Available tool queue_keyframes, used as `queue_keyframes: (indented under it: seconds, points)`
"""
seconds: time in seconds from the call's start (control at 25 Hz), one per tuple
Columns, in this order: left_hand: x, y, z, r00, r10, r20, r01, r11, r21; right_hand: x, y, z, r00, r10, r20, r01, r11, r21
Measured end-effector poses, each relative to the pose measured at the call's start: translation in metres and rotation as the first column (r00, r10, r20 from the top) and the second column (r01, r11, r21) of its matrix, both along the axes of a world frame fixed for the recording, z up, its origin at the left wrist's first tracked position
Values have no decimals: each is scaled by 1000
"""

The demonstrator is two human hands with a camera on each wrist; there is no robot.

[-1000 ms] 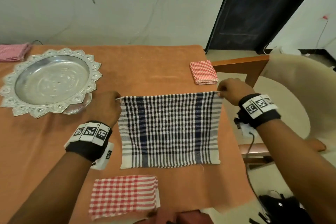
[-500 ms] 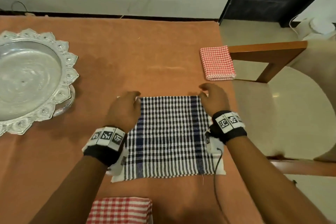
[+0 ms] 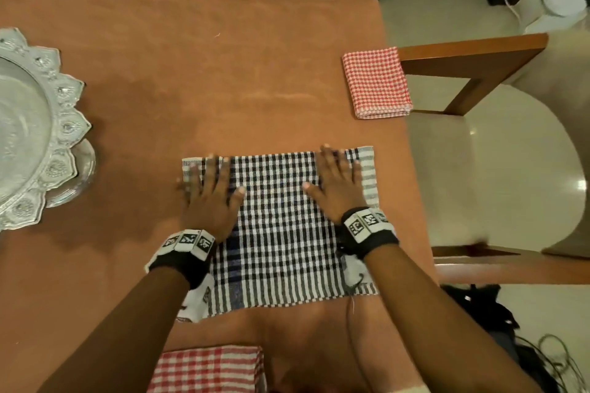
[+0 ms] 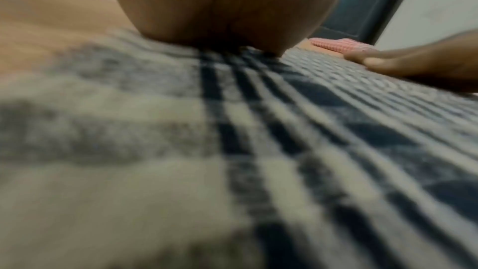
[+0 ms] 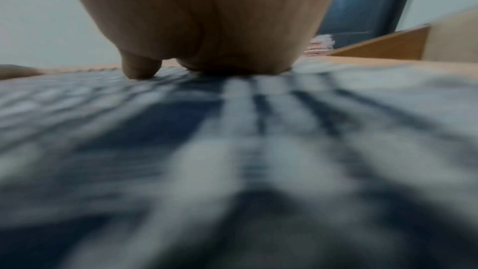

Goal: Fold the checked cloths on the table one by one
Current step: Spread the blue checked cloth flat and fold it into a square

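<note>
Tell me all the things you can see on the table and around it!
dark checked cloth: 1, navy and white, spread flat mid-table
red checked cloths: 2, red and white, folded; one at the table's right edge, one at the near edge
tray: 1, silver, left
table cover: 1, orange
chair: 1, wood and cream, right
left hand: flat on the dark cloth
right hand: flat on the dark cloth

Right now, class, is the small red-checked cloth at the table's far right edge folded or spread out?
Folded. The small red-checked cloth is a compact square with stacked layers showing along its near edge.
</note>
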State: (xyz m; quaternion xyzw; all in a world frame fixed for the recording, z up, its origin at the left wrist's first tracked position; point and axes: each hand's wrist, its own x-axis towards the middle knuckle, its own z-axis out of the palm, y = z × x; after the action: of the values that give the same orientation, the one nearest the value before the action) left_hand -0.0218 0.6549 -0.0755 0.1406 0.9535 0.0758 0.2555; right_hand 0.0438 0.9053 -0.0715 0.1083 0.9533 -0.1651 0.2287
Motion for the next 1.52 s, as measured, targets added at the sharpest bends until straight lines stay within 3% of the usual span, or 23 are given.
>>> queue_keyframes:
  seconds: [0.08, 0.16, 0.36, 0.44, 0.52, 0.64, 0.88, 1.0, 1.12, 1.16, 1.24, 1.36, 1.52]
  points:
    - [-9, -13, 0, 1000, 25, -4, -26, 999, -30, 9, 39, 3, 995, -88, 43, 86, 995, 55]
    - [-11, -13, 1, 1000, -1, -7, 1, 999, -55, 12, 52, 8, 992, -89, 89, 83, 994, 68]
    - [13, 3, 19, 992, -11, -124, 15, 999, 28, 10, 9, 24, 980, -198, 20, 190, 963, 189]
    - [40, 16, 26, 985, -87, -150, 103, 989, 104, 18, -29, 30, 990, -132, -46, 135, 988, 74]
    - [73, 30, 21, 980, -181, -87, 189, 977, 94, 31, -72, 29, 999, 12, -48, -15, 998, -61]
    - [94, 23, 5, 975, -224, 2, 223, 973, 57, 49, -86, 12, 991, 132, 14, -131, 990, -53]
    - [71, -41, -2, 998, -31, -49, 30, 999, -26, 88, 2, 7, 980, -183, 73, 176, 980, 92]
    - [72, -39, 3, 1000, -23, -18, 22, 995, -96, 88, 1, 14, 968, -223, 111, 210, 971, 116]
    - [92, -17, 17, 987, -25, -160, 11, 996, -87, 79, -30, 31, 939, -342, 32, 335, 932, 135]
    - [107, -6, 21, 977, -30, -209, 25, 999, -28, 81, -46, 37, 940, -341, -21, 342, 934, 101]
    - [134, 10, 23, 970, -32, -242, 46, 997, 54, 87, -87, 44, 970, -221, -101, 220, 975, -25]
    - [166, 10, 7, 996, -2, -85, 3, 1000, 14, 110, -129, 32, 1000, 1, 1, -1, 995, -98]
    - [172, -20, 2, 998, -32, -51, 30, 999, -42, 148, -94, 9, 996, 12, 89, -11, 1000, -11]
